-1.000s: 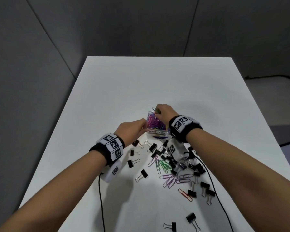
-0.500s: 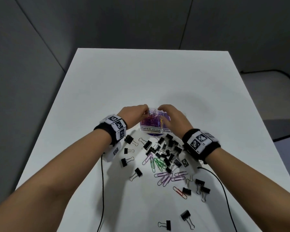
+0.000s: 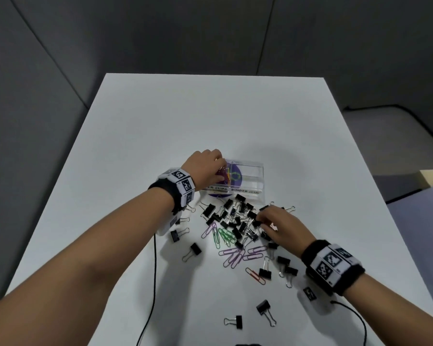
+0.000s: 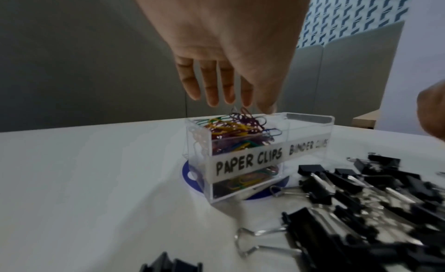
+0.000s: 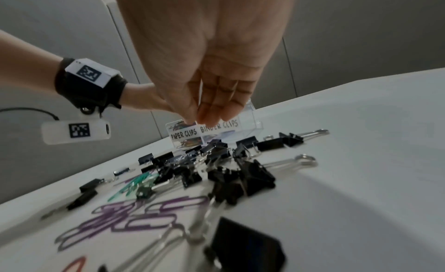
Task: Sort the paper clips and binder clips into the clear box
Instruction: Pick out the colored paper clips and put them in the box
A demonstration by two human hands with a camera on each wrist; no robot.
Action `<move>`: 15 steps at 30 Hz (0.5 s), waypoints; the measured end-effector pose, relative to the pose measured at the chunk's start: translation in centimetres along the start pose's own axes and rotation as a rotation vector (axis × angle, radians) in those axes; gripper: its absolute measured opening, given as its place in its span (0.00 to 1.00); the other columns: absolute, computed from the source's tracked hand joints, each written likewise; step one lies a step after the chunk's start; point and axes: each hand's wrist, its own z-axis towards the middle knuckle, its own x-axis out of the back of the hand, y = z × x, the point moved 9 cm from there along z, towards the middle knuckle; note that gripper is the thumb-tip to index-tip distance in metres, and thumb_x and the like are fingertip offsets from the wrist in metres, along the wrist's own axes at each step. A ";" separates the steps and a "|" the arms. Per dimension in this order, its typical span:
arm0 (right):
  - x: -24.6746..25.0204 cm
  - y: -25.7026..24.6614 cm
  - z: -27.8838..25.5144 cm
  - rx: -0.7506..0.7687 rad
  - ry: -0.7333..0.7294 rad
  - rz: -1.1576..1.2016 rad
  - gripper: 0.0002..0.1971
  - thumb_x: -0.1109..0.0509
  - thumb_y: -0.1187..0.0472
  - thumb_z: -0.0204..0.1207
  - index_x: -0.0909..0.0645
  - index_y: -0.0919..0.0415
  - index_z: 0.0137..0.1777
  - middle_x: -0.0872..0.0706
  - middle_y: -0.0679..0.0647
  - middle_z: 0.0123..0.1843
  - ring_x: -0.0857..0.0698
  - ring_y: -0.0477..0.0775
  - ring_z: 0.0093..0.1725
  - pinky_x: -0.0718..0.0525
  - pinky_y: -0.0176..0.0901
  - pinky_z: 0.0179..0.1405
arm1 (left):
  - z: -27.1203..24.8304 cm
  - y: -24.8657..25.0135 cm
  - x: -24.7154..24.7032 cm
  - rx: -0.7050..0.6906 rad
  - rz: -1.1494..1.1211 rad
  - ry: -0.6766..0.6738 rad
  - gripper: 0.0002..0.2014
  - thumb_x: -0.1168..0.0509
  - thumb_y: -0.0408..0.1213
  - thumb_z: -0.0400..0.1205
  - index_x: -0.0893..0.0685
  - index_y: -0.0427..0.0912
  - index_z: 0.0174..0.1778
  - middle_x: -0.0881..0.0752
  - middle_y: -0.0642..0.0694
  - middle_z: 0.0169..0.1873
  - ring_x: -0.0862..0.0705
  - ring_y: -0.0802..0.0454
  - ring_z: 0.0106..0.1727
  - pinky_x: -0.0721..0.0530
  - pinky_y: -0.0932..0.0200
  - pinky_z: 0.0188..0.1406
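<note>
The clear box stands mid-table, labelled PAPER CLIPS on the left and BINDER CLIPS on the right. Its left compartment is heaped with coloured paper clips; the right one looks empty. My left hand is over the left compartment, its straight fingers on top of the heap. Just in front of the box lies a pile of black binder clips. My right hand hovers over that pile's right side, fingers straight and close together, with nothing visible between them. Purple, green and red paper clips lie nearer me.
A blue disc lies under the box. Stray binder clips sit near the table's front edge. Thin black cables trail from both wrists. Bare white table stretches beyond the box to the grey wall panels.
My right hand has come away from the box and moved back over the binder clip pile. My left hand has stayed at the box, now above the paper clip compartment.
</note>
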 end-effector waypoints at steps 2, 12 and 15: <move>-0.6 0.2 -0.8 -0.018 -0.058 -0.071 0.08 0.37 0.61 0.80 0.21 0.58 0.57 0.18 0.51 0.54 0.20 0.51 0.52 0.22 0.40 0.48 | -1.2 1.3 0.7 -0.040 -0.012 0.062 0.19 0.42 0.48 0.84 0.23 0.41 0.68 0.22 0.43 0.65 0.21 0.42 0.61 0.24 0.52 0.55; -4.8 -1.8 -3.0 0.027 -0.188 -0.309 0.17 0.37 0.58 0.77 0.22 0.63 0.63 0.19 0.58 0.62 0.22 0.59 0.60 0.23 0.48 0.56 | -8.5 6.2 -8.4 0.036 0.061 -0.295 0.26 0.44 0.60 0.81 0.18 0.38 0.40 0.21 0.47 0.34 0.22 0.48 0.34 0.27 0.57 0.30; -5.6 -2.1 -2.6 0.019 -0.205 -0.327 0.16 0.35 0.59 0.77 0.23 0.64 0.62 0.19 0.59 0.61 0.22 0.61 0.61 0.23 0.51 0.57 | -8.6 6.0 -8.7 0.100 0.037 -0.284 0.25 0.43 0.60 0.81 0.18 0.40 0.40 0.16 0.47 0.37 0.18 0.46 0.36 0.25 0.58 0.31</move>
